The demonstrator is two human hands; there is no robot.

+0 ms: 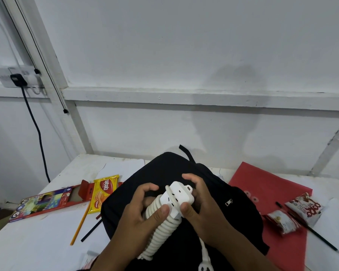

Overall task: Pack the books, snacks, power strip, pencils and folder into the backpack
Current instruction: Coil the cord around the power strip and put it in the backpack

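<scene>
The power strip [179,198] sits between the fingers [149,187] of both hands, above the backpack [233,202]. Left of the fingers lie a wafer pack [103,192] and pencil box [45,202]; right, snack bags [303,207] on a folder [262,182].

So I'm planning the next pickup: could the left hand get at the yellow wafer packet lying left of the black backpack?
Probably not yet: the left hand grips the white power strip. The yellow wafer packet lies uncovered beside the black backpack.

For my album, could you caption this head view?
Both hands grip a cord-wrapped white power strip above the black backpack.
</scene>
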